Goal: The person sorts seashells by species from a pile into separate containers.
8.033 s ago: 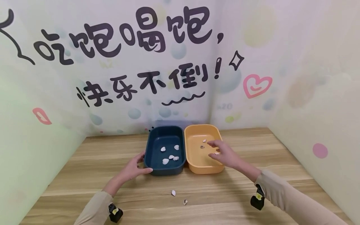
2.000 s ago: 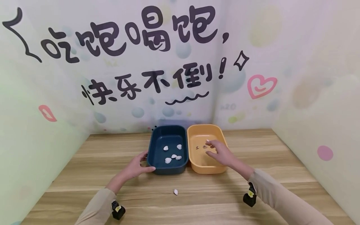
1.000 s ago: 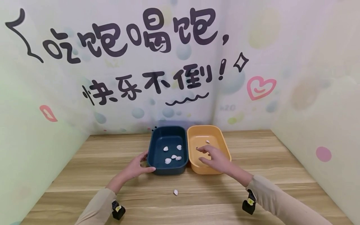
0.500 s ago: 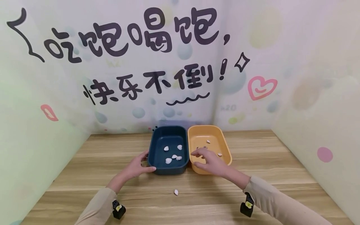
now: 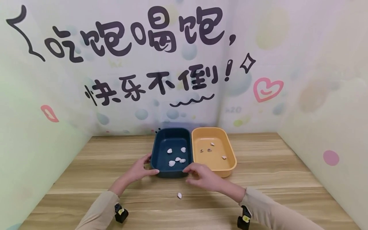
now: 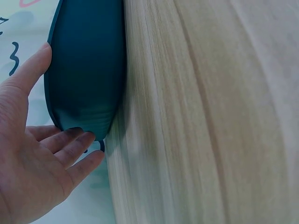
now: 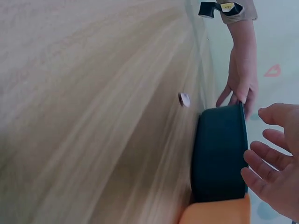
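In the head view, my left hand (image 5: 138, 172) rests at the near left corner of a dark blue bin (image 5: 172, 174), its thumb at the rim and its loose fingers along the outer wall. The left wrist view shows this hand (image 6: 46, 163) with relaxed fingers touching the bin (image 6: 86, 70). My right hand (image 5: 205, 179) hangs over the near edge where the two bins meet, fingers loosely bent, nothing between them. A white seashell (image 5: 179, 195) lies on the table in front. Several white seashells (image 5: 172, 163) sit inside the blue bin.
A yellow-orange bin (image 5: 232, 163) stands against the blue bin's right side, with several small seashells (image 5: 209, 150) inside, some pale and some brownish. Both bins stand on the wood-grain table (image 5: 115, 153), near the printed back wall (image 5: 184, 111).
Over the last seconds a second seashell left the tabletop and the yellow bin gained one. My right hand has moved out of that bin, left and toward me. The left hand stays at the blue bin.
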Available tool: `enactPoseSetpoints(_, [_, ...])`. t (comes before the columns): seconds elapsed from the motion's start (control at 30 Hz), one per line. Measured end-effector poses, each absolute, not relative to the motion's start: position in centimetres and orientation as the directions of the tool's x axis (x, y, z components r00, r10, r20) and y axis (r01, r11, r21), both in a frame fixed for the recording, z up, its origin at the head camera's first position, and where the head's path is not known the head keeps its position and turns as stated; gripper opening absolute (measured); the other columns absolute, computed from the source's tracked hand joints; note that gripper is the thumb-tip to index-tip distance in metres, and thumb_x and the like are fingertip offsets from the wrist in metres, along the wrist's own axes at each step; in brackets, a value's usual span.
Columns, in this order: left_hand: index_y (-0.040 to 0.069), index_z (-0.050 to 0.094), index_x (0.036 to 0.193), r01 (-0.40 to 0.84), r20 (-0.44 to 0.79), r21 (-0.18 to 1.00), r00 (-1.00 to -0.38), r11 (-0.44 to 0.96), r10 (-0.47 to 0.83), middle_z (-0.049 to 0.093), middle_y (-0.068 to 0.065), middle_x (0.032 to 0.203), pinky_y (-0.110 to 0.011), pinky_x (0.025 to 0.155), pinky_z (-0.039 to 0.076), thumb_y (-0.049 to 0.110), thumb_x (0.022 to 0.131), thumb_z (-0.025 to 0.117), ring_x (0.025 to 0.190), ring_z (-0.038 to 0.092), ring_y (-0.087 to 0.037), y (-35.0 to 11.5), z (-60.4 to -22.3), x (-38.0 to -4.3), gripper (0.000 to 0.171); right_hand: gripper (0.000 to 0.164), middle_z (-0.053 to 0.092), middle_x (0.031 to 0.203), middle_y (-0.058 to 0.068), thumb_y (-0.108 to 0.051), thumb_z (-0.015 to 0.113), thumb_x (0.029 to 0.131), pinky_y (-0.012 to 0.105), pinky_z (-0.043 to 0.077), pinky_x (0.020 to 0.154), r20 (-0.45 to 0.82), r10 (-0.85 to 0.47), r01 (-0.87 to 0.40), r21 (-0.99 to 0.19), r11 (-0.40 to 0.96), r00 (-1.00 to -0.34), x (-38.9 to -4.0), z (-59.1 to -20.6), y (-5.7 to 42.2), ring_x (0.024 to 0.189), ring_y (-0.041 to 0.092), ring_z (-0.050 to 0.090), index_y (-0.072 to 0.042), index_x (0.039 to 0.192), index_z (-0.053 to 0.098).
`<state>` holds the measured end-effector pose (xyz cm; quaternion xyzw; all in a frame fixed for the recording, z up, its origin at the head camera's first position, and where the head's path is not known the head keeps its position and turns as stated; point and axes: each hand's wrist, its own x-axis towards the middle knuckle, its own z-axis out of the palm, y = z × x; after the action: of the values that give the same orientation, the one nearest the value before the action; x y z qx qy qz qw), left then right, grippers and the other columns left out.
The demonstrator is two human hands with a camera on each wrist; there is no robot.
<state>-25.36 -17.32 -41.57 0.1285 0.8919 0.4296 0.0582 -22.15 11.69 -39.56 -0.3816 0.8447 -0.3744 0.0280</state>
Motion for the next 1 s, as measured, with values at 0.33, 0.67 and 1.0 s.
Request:
enactPoseSetpoints(0.33, [-0.001, 0.031, 0.139, 0.171, -0.001, 0.783, -0.961, 0.598, 0.275, 0.043, -0.022, 0.133, -0.052, 0.091, 0.041, 0.029, 0.078, 0.072, 0.117, 0.044, -0.038, -17.3, -41.5, -25.3, 0.079, 0.021, 0.064, 0.100, 0.001, -0.009, 0.065, 0.083, 0.021, 0.047, 0.079, 0.108, -0.757, -0.618, -0.657, 0.433, -0.645, -21.5, -41.3, 10.0, 0.089, 0.012, 0.056, -0.006, 0.103, 0.065])
enactPoseSetpoints(0.67, [-0.001, 0.028, 0.140, 0.173, -0.006, 0.780, -0.959, 0.602, 0.284, 0.040, -0.022, 0.135, -0.051, 0.094, 0.039, 0.029, 0.078, 0.071, 0.119, 0.043, -0.037, -17.4, -41.3, -25.2, 0.081, 0.017, 0.063, 0.092, -0.004, -0.008, 0.063, 0.084, 0.013, 0.044, 0.072, 0.129, -0.850, -0.751, -0.549, 0.367, -0.510, -21.7, -43.1, 8.9, 0.081, 0.003, 0.053, -0.008, 0.100, 0.068])
enactPoseSetpoints(1.0, [-0.002, 0.029, 0.139, 0.188, 0.002, 0.783, -0.954, 0.594, 0.300, 0.041, -0.021, 0.135, -0.049, 0.093, 0.040, 0.027, 0.078, 0.071, 0.119, 0.043, -0.037, -17.4, -41.4, -25.2, 0.080, 0.012, 0.061, 0.080, -0.004, -0.001, 0.066, 0.078, 0.009, 0.042, 0.062, 0.104, -0.848, -0.737, -0.557, 0.383, -0.520, -21.9, -43.3, 8.4, 0.070, -0.001, 0.050, -0.007, 0.087, 0.071])
